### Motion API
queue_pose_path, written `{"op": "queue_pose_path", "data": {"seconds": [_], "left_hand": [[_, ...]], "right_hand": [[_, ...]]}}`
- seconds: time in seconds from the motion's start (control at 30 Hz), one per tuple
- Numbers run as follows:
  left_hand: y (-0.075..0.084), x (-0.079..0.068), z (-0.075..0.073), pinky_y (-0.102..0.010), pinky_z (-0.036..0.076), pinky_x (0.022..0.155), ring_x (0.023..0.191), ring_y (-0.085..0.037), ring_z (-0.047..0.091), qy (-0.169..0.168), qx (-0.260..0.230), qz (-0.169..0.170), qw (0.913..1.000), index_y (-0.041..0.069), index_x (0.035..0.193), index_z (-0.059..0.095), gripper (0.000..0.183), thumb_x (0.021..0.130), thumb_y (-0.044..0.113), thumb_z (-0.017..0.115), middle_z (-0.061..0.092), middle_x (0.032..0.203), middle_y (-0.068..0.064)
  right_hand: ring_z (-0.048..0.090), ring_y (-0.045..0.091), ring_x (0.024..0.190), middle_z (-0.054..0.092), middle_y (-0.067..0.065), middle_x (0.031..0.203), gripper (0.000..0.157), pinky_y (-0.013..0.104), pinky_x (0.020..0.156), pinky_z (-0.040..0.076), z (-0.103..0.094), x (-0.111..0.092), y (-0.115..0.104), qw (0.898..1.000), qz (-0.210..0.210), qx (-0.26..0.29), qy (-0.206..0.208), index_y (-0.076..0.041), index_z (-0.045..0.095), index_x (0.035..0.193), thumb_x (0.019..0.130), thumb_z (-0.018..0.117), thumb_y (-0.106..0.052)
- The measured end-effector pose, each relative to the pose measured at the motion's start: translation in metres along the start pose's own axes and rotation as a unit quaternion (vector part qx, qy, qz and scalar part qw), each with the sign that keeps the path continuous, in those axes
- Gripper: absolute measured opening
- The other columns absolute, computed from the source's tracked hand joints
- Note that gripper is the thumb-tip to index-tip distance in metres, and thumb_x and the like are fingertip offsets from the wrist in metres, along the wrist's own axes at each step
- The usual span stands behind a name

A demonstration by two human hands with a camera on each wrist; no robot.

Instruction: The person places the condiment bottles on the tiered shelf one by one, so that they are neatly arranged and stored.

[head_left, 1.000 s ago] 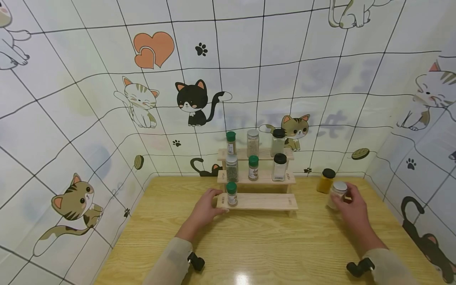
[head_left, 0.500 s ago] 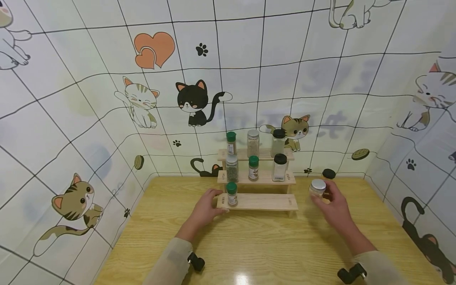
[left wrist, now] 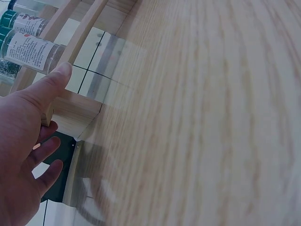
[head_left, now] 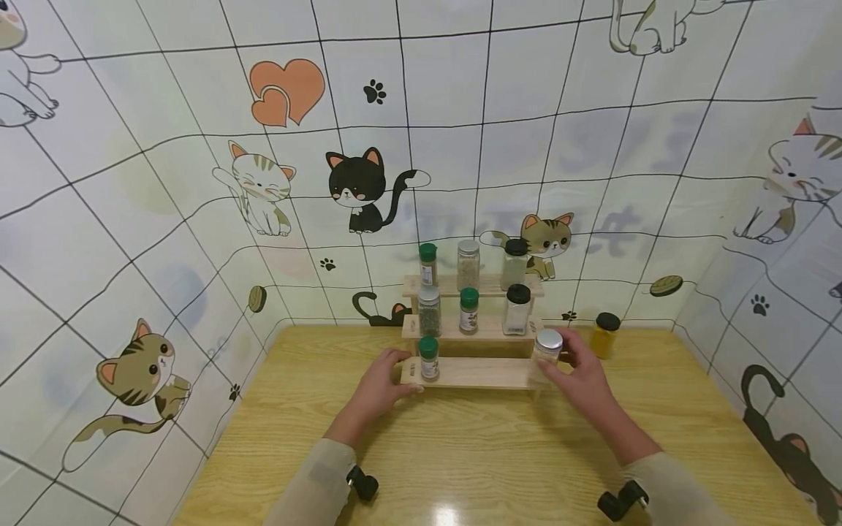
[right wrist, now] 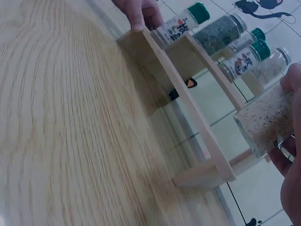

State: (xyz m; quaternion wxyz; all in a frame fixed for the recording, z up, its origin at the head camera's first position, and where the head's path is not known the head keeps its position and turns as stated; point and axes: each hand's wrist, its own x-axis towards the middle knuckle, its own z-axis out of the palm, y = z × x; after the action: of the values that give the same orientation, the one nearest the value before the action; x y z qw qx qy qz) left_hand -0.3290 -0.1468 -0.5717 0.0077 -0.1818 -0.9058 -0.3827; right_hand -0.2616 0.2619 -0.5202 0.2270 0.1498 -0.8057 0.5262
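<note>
My left hand [head_left: 380, 383] grips the left end of the wooden three-step spice rack [head_left: 490, 372]. In the left wrist view its thumb [left wrist: 59, 77] lies along the shelf edge, with the fingers bent below. A green-capped spice jar [head_left: 429, 361] stands beside it on the lowest step. My right hand [head_left: 582, 376] holds a glass spice jar [head_left: 548, 342] with a silver lid over that step's right end. Pale, coarse grains fill this jar [right wrist: 269, 117] in the right wrist view, where it tilts and its base shows above the shelf.
On the middle step are a silver-lidded jar [head_left: 430, 314], a green-capped jar [head_left: 468, 313] and a black-lidded jar [head_left: 516, 313]. Three more jars line the top step. A yellow jar with a black lid [head_left: 604, 337] stands on the table right of the rack, near the back wall.
My right hand has carried the silver-lidded jar leftward from beside the yellow jar to the rack's right end. The yellow jar shows again. My left hand stays on the rack.
</note>
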Motion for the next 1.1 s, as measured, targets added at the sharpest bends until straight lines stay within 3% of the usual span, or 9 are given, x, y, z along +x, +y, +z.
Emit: {"op": "queue_pose_path", "data": {"seconds": [0.37, 0.63, 0.9, 1.1], "left_hand": [[0.002, -0.001, -0.001, -0.057, 0.044, 0.122, 0.148, -0.033, 0.052, -0.002, -0.004, -0.005, 1.0, 0.01, 0.153, 0.061, 0.078, 0.09, 0.04, 0.095, 0.059, 0.153, -0.005], [0.004, -0.001, -0.001, -0.056, 0.043, 0.123, 0.148, -0.033, 0.052, -0.003, 0.001, -0.007, 1.0, 0.01, 0.154, 0.061, 0.078, 0.09, 0.04, 0.095, 0.059, 0.153, -0.005], [0.004, -0.002, -0.002, -0.056, 0.042, 0.124, 0.149, -0.033, 0.052, -0.002, -0.002, -0.004, 1.0, 0.009, 0.154, 0.061, 0.077, 0.091, 0.037, 0.095, 0.058, 0.153, -0.006], [0.006, -0.002, -0.002, -0.057, 0.043, 0.123, 0.148, -0.034, 0.052, 0.0, -0.003, -0.002, 1.0, 0.007, 0.153, 0.061, 0.077, 0.091, 0.037, 0.095, 0.059, 0.153, -0.008]], "right_hand": [[0.064, 0.005, 0.115, 0.067, 0.017, 0.133, 0.057, 0.014, 0.095, 0.053, 0.033, 0.014, -0.006, 0.999, -0.009, 0.039, -0.033, 0.0, 0.059, 0.148, 0.097, 0.082, 0.005], [0.066, 0.008, 0.115, 0.069, 0.015, 0.13, 0.056, 0.019, 0.095, 0.056, 0.052, 0.024, -0.008, 0.997, 0.008, 0.048, -0.067, -0.005, 0.061, 0.147, 0.096, 0.084, 0.003], [0.066, 0.011, 0.113, 0.07, 0.017, 0.127, 0.053, 0.021, 0.094, 0.056, 0.07, 0.03, -0.012, 0.994, -0.014, 0.073, -0.077, 0.0, 0.063, 0.143, 0.095, 0.085, 0.005], [0.065, 0.02, 0.117, 0.07, 0.016, 0.13, 0.054, 0.029, 0.098, 0.055, 0.081, 0.033, -0.014, 0.992, 0.023, 0.071, -0.101, -0.003, 0.063, 0.146, 0.097, 0.085, -0.001]]}}
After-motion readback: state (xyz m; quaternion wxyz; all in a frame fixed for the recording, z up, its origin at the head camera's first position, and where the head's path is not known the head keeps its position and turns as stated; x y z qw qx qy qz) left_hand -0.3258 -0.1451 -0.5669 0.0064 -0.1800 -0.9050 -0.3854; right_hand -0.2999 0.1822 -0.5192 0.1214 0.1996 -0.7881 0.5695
